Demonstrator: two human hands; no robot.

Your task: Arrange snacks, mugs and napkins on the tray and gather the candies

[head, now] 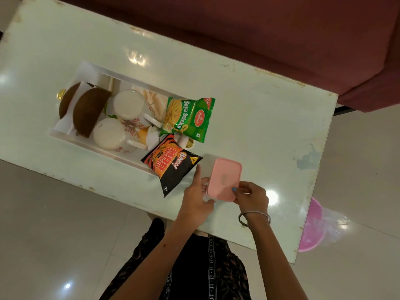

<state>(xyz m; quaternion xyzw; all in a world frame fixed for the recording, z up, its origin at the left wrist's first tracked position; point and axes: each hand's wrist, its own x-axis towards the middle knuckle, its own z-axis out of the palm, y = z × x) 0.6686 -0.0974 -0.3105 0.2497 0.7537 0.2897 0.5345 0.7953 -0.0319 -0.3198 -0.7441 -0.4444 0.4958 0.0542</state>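
Holding a pink box (225, 179) in both hands at lower centre of the frame.

The left hand (195, 204) and right hand (252, 199) are gripping its near end, fingers (234, 190) closed on the lid; its long axis is pointing away toward upper right. The tray (65, 135) with mugs (129, 103) and snack packets (188, 118) is lying to the upper left, nearer the left hand, on the worktop (259, 109).

My table (249, 100) is white and glossy, chipped along its edges. The tray (65, 133) sits toward its left end. A black chips packet (171, 165) hangs over the tray's end onto the table near my edge, just beside the pink box (225, 178).
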